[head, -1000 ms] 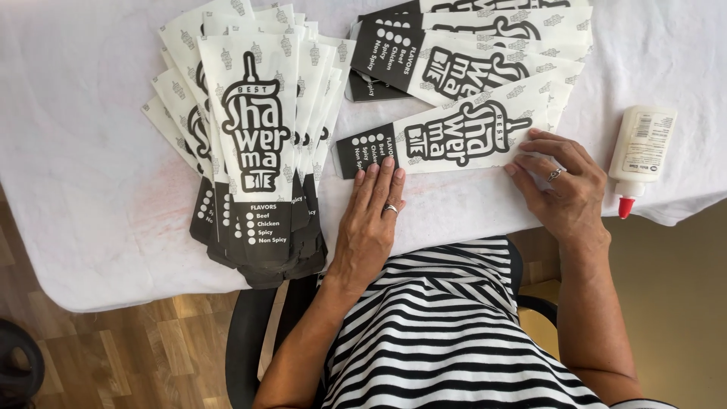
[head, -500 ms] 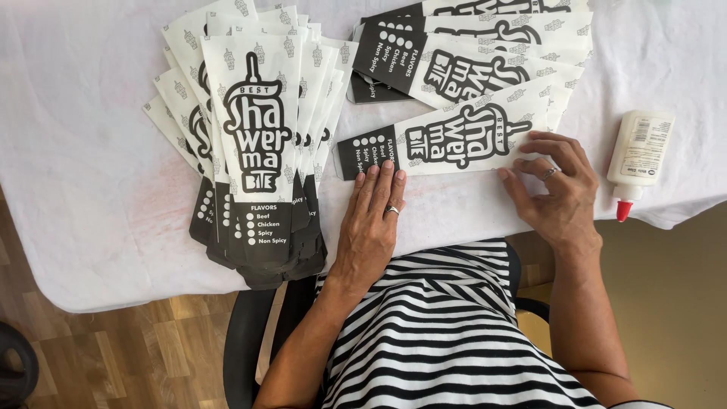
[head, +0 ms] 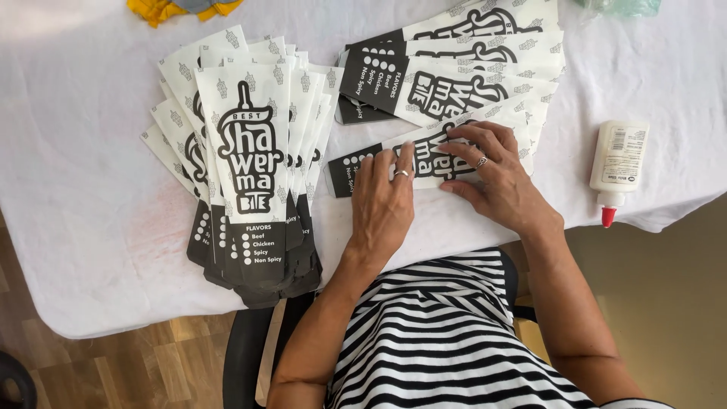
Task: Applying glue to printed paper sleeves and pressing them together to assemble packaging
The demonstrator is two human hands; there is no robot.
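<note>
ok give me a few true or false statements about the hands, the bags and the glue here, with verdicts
1. Both hands press on one paper bag lying flat on the table. True.
2. The right hand holds the glue bottle. False: the bottle lies apart on the table, to the right of that hand, untouched.
3. The left hand wears a ring. True.
4. The fanned pile of bags lies to the right of the hands. False: it lies to their left.
5. The glue bottle's red tip points toward the table's near edge. True.
6. The table is bare wood. False: a white cloth covers it.
</note>
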